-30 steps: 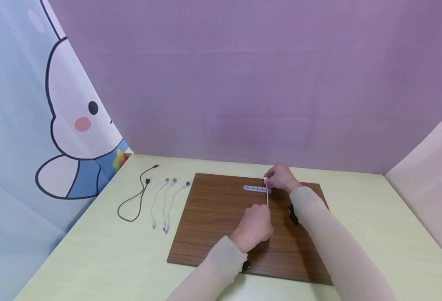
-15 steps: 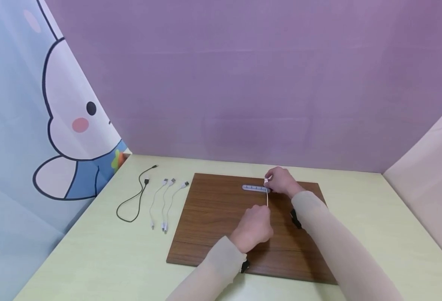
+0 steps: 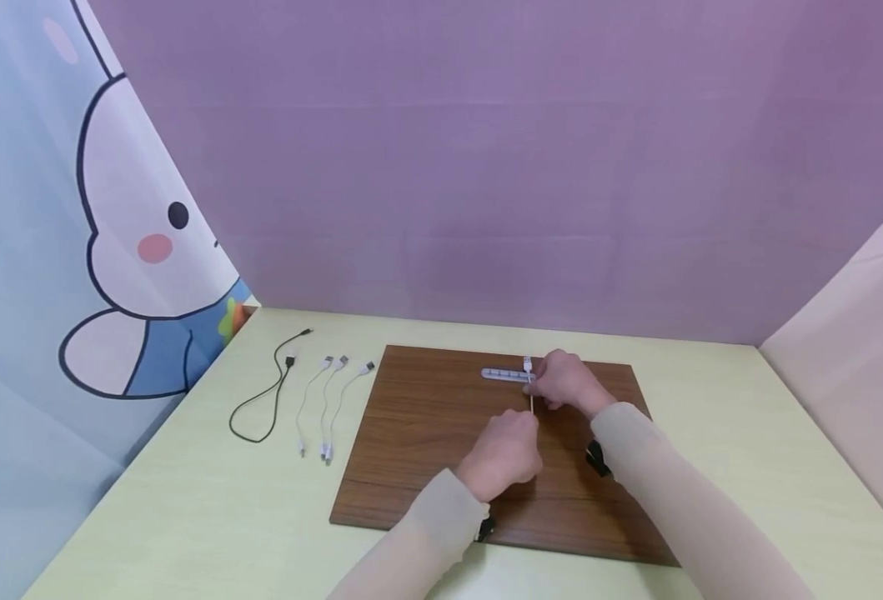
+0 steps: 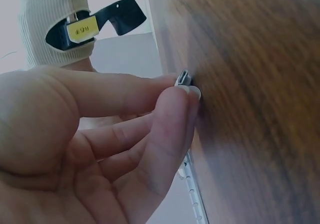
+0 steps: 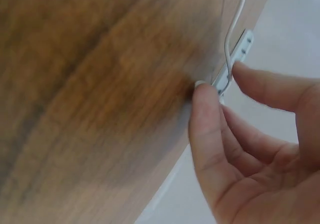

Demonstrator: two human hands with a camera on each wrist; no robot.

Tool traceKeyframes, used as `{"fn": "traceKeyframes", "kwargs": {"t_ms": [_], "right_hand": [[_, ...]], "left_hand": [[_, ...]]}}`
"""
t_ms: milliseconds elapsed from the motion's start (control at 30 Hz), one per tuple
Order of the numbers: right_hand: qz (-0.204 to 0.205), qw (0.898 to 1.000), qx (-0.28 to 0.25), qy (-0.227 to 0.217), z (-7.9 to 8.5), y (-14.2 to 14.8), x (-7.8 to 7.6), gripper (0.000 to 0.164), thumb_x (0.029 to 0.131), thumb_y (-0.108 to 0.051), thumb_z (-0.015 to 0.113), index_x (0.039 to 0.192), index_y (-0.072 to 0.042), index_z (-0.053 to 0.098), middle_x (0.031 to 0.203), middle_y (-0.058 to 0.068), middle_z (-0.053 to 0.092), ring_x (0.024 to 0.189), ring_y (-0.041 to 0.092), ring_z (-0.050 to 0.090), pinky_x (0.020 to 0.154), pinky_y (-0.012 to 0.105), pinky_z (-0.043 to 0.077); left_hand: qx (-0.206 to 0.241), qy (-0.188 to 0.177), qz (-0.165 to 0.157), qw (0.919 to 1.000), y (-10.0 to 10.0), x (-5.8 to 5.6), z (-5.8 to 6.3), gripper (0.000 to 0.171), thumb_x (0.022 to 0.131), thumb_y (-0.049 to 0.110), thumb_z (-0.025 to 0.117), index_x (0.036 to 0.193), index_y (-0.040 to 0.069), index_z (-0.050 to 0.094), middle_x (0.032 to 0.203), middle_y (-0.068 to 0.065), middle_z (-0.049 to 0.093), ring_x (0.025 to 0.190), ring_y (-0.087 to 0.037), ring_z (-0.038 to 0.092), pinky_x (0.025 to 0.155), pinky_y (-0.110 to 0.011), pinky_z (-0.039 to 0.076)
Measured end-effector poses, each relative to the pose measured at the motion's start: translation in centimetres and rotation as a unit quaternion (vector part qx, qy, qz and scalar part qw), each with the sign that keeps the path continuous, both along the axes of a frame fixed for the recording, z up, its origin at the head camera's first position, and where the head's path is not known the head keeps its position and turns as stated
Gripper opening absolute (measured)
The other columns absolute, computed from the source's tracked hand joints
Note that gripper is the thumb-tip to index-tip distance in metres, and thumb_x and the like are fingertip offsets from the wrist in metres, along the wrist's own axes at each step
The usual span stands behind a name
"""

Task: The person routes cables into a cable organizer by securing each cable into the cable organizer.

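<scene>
The right hand (image 3: pixel 564 379) has just slid down a bit. A second ago it is up at the white box-shaped plug (image 3: pixel 527 364) on one end of a thin white cable (image 3: pixel 532 405); now that plug sits free, just past the long pale-grey strip with little slots (image 3: pixel 501 374). The right hand's thumb is at the cable — thumb and pointing finger are apart, with no tight grip that I can see.

The left hand (image 3: pixel 503 450) stays in the same spot. Its thumb and finger pinch the cable's other end, with a small metal tip (image 4: pixel 184 78) poking out.

So the cable now runs across the right end of the strip, over the brown wooden board (image 3: pixel 411 442) on the pale green desk (image 3: pixel 186 517). It seems close to going into a slot, but I cannot tell if it is in. Three more white cables (image 3: pixel 324 408) and a black cable (image 3: pixel 279 398) lie left of the board.
</scene>
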State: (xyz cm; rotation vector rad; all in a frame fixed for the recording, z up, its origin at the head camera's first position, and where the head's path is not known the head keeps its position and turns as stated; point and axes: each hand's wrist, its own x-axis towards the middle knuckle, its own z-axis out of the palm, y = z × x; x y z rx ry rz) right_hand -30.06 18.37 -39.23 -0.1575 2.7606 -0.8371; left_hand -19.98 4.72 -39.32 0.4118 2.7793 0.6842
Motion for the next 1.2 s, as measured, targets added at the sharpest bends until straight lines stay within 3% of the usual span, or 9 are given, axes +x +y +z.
{"fn": "traceKeyframes", "kwargs": {"t_ms": [167,267,433,667,833,1000,1200], "right_hand": [[-0.002,1.000,0.003,-0.012,-0.2,-0.5,1.0,0.022,0.089,-0.011,0.075,0.071,-0.002,0.066,0.064,0.010,0.065,0.056,0.018,0.065,0.058,0.028,0.057],[-0.001,1.000,0.007,-0.012,-0.4,-0.7,1.4,0.021,0.087,-0.006,0.071,0.068,-0.004,0.063,0.063,0.009,0.064,0.055,0.018,0.065,0.056,0.028,0.057],[0.000,1.000,0.024,-0.019,-0.2,-1.1,2.1,0.021,0.084,-0.002,0.066,0.064,-0.005,0.060,0.062,0.009,0.062,0.054,0.019,0.064,0.054,0.029,0.056],[0.002,0.998,0.040,-0.044,0.0,-1.4,2.6,0.025,0.085,-0.009,0.072,0.064,-0.007,0.058,0.053,0.001,0.051,0.052,0.017,0.060,0.056,0.028,0.057],[0.019,0.997,0.052,-0.047,0.2,-1.6,3.1,0.030,0.084,-0.008,0.072,0.061,-0.010,0.054,0.056,0.001,0.053,0.054,0.017,0.061,0.056,0.027,0.057],[0.042,0.996,0.062,-0.050,0.6,-2.0,3.9,0.019,0.079,-0.005,0.073,0.072,-0.007,0.056,0.067,0.006,0.059,0.056,0.016,0.060,0.055,0.027,0.056],[0.053,0.996,0.039,-0.053,0.6,-2.4,5.0,0.017,0.081,-0.002,0.075,0.078,-0.004,0.058,0.071,0.008,0.062,0.057,0.015,0.059,0.055,0.026,0.056]], "left_hand": [[-0.006,0.002,-0.007,1.0000,-0.1,0.1,0.2,0.013,0.088,0.004,0.074,0.099,0.002,0.068,0.072,-0.004,0.055,0.054,-0.017,0.051,0.046,-0.025,0.040],[-0.002,-0.001,-0.005,1.0000,-0.3,0.2,0.5,0.005,0.088,0.005,0.073,0.090,0.003,0.069,0.068,-0.003,0.052,0.050,-0.016,0.049,0.044,-0.025,0.038],[0.020,0.016,-0.005,0.9997,-1.3,-0.3,1.0,0.021,0.089,0.006,0.070,0.071,0.008,0.062,0.060,-0.002,0.047,0.047,-0.016,0.046,0.044,-0.025,0.036],[0.059,0.041,0.004,0.9974,-3.1,-1.0,1.5,0.030,0.094,0.009,0.063,0.065,0.011,0.055,0.056,0.000,0.043,0.047,-0.015,0.044,0.044,-0.026,0.034],[0.041,0.077,0.018,0.9960,-4.5,-1.5,1.1,0.030,0.097,0.014,0.063,0.068,0.011,0.057,0.058,0.000,0.046,0.048,-0.015,0.047,0.045,-0.028,0.038],[0.031,0.097,0.040,0.9939,-6.0,-2.2,1.1,0.023,0.099,0.019,0.063,0.078,0.010,0.064,0.062,-0.001,0.053,0.050,-0.015,0.051,0.045,-0.029,0.042],[-0.008,0.127,0.052,0.9905,-8.6,-3.7,1.0,0.029,0.100,0.022,0.061,0.073,0.012,0.060,0.063,-0.001,0.054,0.053,-0.015,0.050,0.047,-0.032,0.043]]}}
